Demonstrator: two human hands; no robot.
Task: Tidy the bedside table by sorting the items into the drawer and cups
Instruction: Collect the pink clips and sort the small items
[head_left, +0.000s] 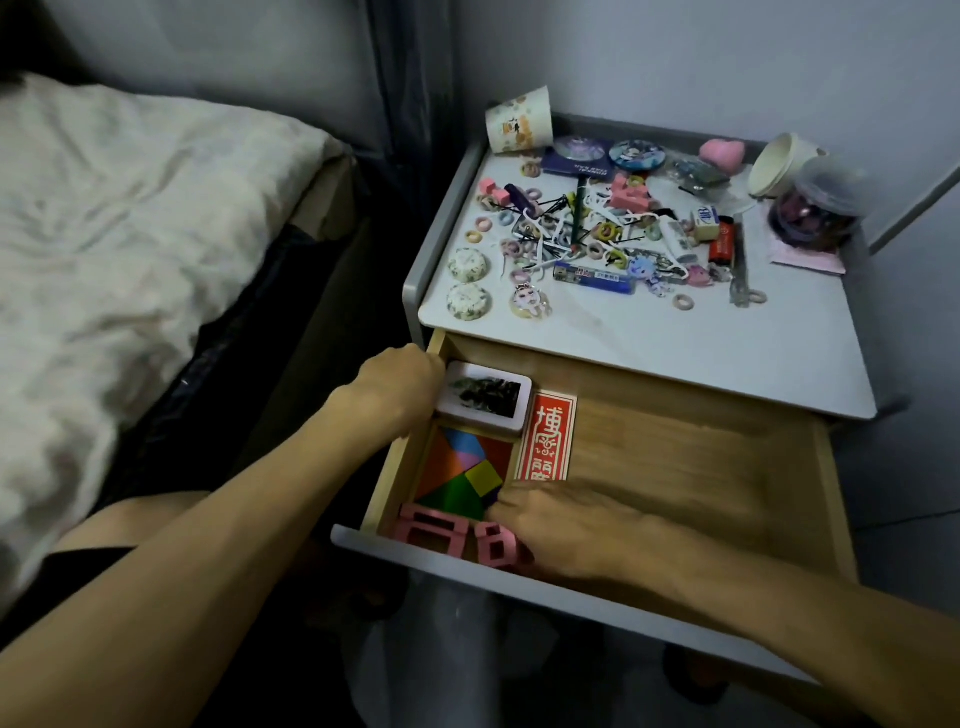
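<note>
At the back-left corner of the drawer (701, 457), the left hand (400, 387) curls against the white card box (485, 397), its fingertips hidden. At the drawer's front, the blurred right hand (566, 525) partly covers the pink blocks (441, 530). I cannot tell either hand's grip.

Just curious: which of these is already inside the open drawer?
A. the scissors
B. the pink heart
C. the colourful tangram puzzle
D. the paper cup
C: the tangram puzzle lies on the left side of the drawer, just in front of the white card box and beside a red card.
</note>
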